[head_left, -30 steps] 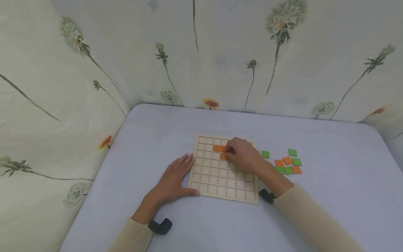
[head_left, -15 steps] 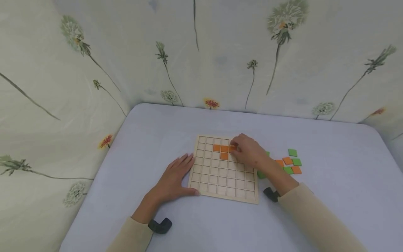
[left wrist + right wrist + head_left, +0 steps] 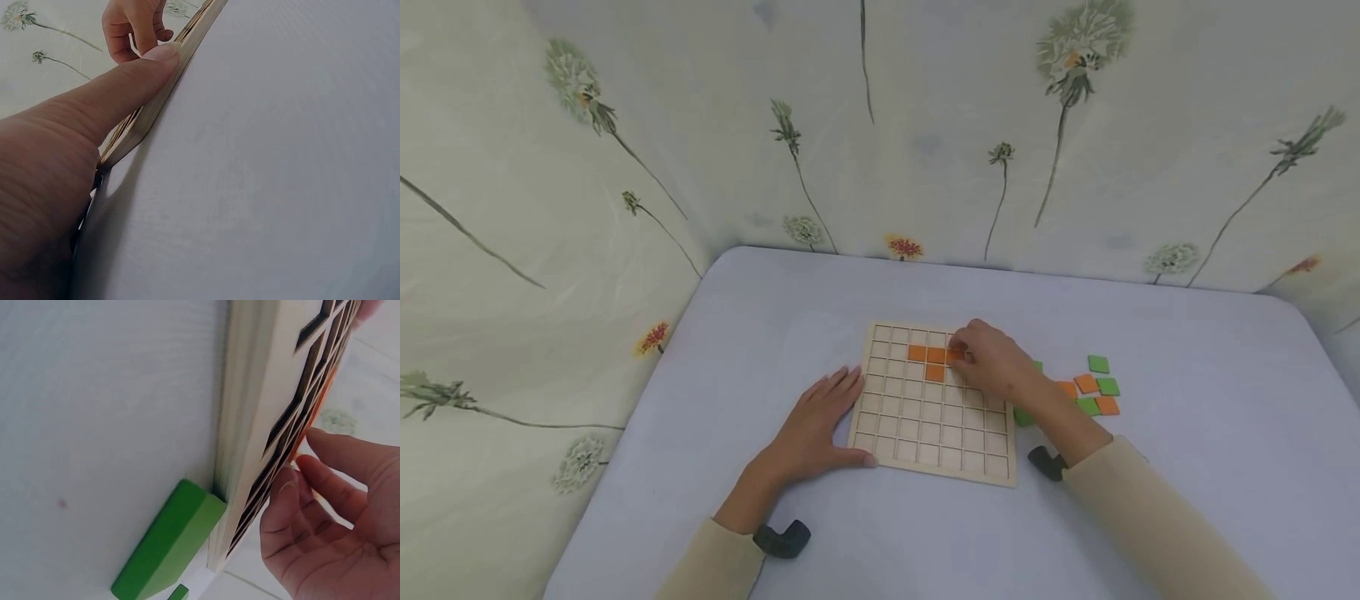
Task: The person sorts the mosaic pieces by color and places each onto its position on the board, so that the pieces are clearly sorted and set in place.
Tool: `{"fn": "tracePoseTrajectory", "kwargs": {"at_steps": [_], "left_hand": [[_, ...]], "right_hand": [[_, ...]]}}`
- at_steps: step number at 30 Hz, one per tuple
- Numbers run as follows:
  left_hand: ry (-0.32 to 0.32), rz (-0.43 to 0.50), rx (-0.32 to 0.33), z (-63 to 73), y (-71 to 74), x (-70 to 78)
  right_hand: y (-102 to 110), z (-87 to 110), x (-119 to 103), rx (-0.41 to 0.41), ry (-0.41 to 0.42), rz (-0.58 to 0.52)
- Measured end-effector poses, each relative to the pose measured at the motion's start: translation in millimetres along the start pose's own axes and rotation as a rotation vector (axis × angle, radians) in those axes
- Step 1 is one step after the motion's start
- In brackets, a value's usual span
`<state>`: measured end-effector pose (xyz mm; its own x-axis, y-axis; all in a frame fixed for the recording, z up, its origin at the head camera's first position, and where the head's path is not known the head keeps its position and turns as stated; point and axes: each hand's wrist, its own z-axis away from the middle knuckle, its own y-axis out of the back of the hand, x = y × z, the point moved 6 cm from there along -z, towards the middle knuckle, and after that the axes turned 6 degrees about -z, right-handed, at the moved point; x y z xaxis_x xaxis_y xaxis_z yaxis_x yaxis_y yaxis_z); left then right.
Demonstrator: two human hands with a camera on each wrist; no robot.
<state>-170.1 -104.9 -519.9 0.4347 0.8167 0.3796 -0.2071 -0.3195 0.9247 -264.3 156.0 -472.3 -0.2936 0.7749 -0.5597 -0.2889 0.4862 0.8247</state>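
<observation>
A square wooden grid board [image 3: 917, 417] lies on the table, with several orange tiles [image 3: 936, 355] set in its upper cells. My left hand [image 3: 812, 425] rests at the board's left edge, fingers spread and straight. Its thumb [image 3: 119, 94] presses the near rim in the left wrist view. Over the top row of tiles, my right hand [image 3: 992, 358] pinches the rightmost orange tile [image 3: 953, 355] at its cell; the fingers cover part of it. In the right wrist view, thumb and fingertips of the right hand [image 3: 344, 506] meet low at the grid surface.
Loose green tiles [image 3: 1098, 364] and orange tiles [image 3: 1107, 406] lie right of the board, some partly behind the right wrist. One green tile [image 3: 169, 540] sits close by the board's side. Behind the table hangs a dandelion-patterned cloth [image 3: 925, 167].
My right hand has shifted slightly right along the board, uncovering the orange tiles to its left, then held still at the rightmost one. The left hand stays in place.
</observation>
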Motion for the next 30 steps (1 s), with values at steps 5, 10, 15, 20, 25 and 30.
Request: {"fn": "tracePoseTrajectory", "kwargs": {"at_steps": [5, 10, 15, 20, 25, 30], "left_hand": [[-0.002, 0.014, 0.004, 0.1, 0.1, 0.2], [-0.003, 0.010, 0.003, 0.1, -0.1, -0.1], [0.001, 0.006, -0.002, -0.4, -1.2, -0.6], [0.004, 0.001, -0.001, -0.4, -1.2, -1.1], [0.002, -0.001, -0.001, -0.5, -1.3, -1.6], [0.008, -0.005, -0.004, -0.4, -1.3, -2.2]], "right_hand": [[-1.5, -0.6, -1.0, 0.000, 0.010, 0.016], [-3.4, -2.7, -0.8, -0.007, -0.010, 0.028], [-3.6, -4.4, -0.4, -0.015, -0.029, 0.048], [-2.3, -5.6, 0.3, -0.008, -0.022, 0.042], [-1.8, -5.8, 0.0, -0.003, -0.010, 0.030], [-1.8, -6.8, -0.5, -0.001, -0.013, 0.001]]}}
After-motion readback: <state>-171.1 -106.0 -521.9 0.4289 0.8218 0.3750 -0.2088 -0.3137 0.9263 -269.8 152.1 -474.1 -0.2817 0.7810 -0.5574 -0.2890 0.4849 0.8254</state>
